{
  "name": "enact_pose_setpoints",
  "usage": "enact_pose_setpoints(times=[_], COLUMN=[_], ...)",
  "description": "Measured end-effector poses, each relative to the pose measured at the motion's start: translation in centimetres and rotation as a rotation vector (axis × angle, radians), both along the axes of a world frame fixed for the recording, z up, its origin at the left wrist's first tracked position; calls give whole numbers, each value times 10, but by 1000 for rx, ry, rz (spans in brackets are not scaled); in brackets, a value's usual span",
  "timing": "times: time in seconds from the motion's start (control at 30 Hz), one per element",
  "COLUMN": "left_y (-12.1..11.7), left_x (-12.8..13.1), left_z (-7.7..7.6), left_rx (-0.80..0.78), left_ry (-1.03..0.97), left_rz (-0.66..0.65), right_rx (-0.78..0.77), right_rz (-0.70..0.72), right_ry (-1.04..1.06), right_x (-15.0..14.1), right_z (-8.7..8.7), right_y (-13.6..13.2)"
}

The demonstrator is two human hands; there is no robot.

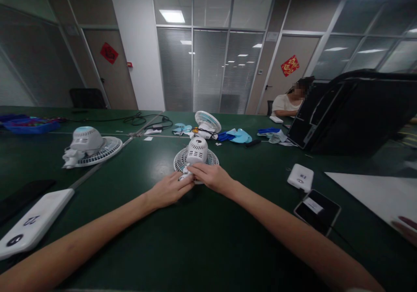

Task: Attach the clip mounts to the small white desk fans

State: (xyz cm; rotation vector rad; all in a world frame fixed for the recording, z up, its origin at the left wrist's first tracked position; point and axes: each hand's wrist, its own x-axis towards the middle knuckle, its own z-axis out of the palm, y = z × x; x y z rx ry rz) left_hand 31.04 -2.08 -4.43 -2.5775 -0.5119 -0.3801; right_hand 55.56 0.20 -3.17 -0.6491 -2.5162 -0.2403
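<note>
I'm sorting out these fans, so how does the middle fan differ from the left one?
The middle fan has your left hand and right hand at its neck; the left fan has no hand on it. The middle fan's neck points toward you, the left fan's mostly leftward. The middle fan's housing shows a dark oval on top, the left fan's a light blue patch. Both are white, grille down.

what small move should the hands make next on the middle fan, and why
Perhaps steady the white neck with the left hand and shift the right hand slightly aside; both hands crowd that neck, partly hiding it beside the motor housing.
</note>
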Motion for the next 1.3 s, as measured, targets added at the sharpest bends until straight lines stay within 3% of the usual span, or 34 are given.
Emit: enact_pose_setpoints(times=[0.13, 0.3, 0.43, 0.57, 0.63, 0.77, 0.97, 1.1, 1.3], left_y=[5, 2, -5, -6, -4, 0, -4, -6, -3], left_x=[-7, -1, 9, 3, -2, -6, 1, 3, 4], left_z=[-5, -6, -3, -5, -6, -7, -6, -6, -8], left_rx=[-45, -253, -479, -494, -456, -489, -487, -469, -600], left_ry=[-22, -349, -679, -838, -876, -913, -786, -762, -884], left_rz=[28, 72, 191, 95, 54, 132, 50, 116, 208], right_rx=[-55, -258, -314, -312, -316, -320, -315, -305, -279], right_rz=[-4, -248, -300, -306, -316, -332, -338, -330, -329], right_ry=[60, 359, 292, 217, 210, 212, 208, 196, 155], right_x=[20, 47, 51, 49, 48, 50, 48, 48, 47], right_z=[6, -10, -21, -21, -20, -19, -21, -20, -17], right_y=[1, -13, -18, -18, -19, -21, -21, -22, -25])
